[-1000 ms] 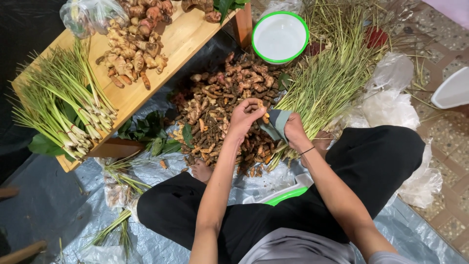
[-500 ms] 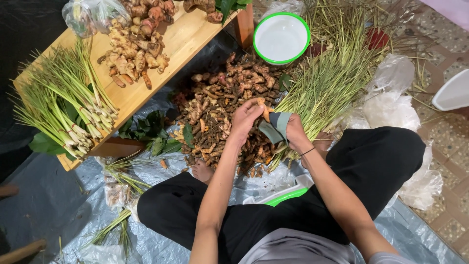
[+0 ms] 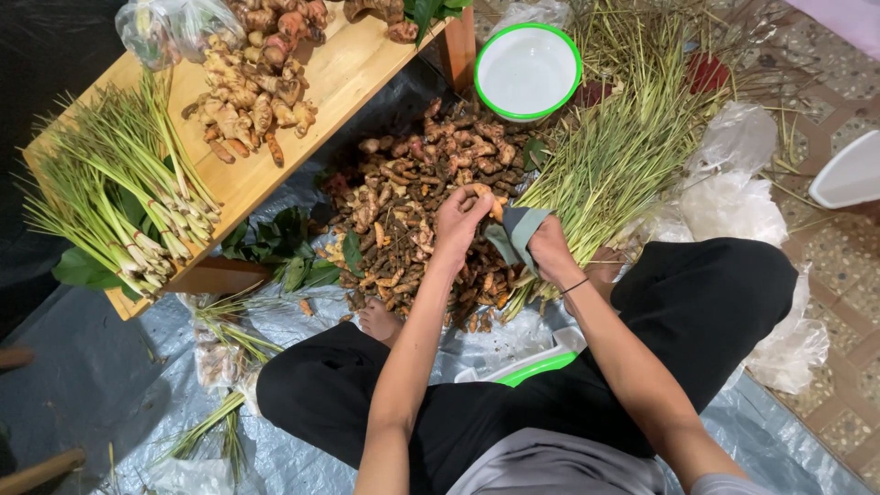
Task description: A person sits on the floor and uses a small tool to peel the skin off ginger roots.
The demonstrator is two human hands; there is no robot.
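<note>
Left hand (image 3: 458,220) closed around a knobbly orange-brown root (image 3: 483,192), held just above the root pile (image 3: 412,211). Right hand (image 3: 550,249) wrapped around the handle of a wide grey knife (image 3: 515,229), blade touching the root next to the left fingers.

To do this cut well, I'd judge: pin the root firmly, keep the fingertips behind the edge, use short strokes angled away from the thumb, and let scraps fall on the pile.

Materials, relative to the root pile:
- Pile itself: small finger-shaped roots, rough earthy skin, orange where broken; sits on a crinkled grey plastic sheet (image 3: 101,385) on the floor.
- Right of it: long thin grassy stalks (image 3: 623,147), stiff and fibrous.
- Behind it: round white bowl (image 3: 527,71) with green rim, smooth.
- Left of it: wooden counter (image 3: 348,69) with pale lumpy ginger (image 3: 243,105) and trimmed lemongrass (image 3: 119,197), white bulbs and green tops.
- Beside it on the left: dark glossy leaves (image 3: 284,243).
</note>
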